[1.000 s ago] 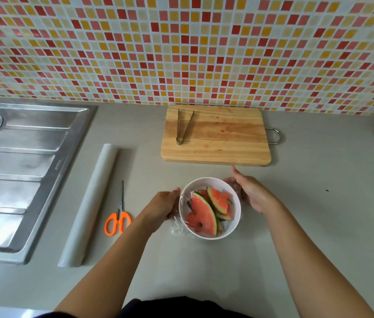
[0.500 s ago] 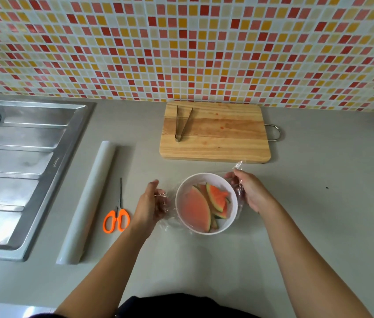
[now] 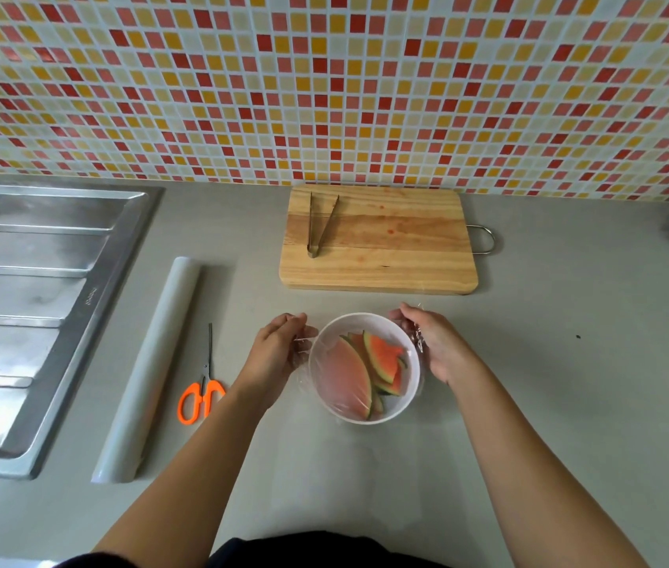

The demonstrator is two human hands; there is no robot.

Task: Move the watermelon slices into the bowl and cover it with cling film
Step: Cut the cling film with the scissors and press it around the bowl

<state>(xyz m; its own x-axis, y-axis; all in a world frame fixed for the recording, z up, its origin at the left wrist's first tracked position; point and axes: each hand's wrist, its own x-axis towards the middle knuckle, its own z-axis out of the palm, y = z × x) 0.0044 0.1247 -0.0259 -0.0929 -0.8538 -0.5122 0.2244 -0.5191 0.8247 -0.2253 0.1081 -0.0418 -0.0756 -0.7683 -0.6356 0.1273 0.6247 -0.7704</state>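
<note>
Now both hands [image 3: 273, 354] [image 3: 433, 346] flank the film-covered bowl [image 3: 410, 397], touching it.

Mosaic wall [image 3: 324, 84] of red, orange, yellow and pale tiles behind a grey tabletop [image 3: 570, 383]. Steel sink [image 3: 37, 305] with ribbed drainer set into the tabletop at left. Even, diffuse light.

- Clear, glossy cling film [image 3: 343, 373] stretches over a smooth white bowl [image 3: 414, 397], wrinkling at the rim.
- A matt grey counter [image 3: 570, 362] carries a grained wooden cutting board [image 3: 398, 256] with a wire metal handle [image 3: 486, 239].
- Metal tongs [image 3: 318, 225] lie on the wood.
- Brushed steel sink drainboard [image 3: 29, 305]; scissors [image 3: 203, 387] with orange plastic grips; glossy mosaic tile wall [image 3: 324, 84].
</note>
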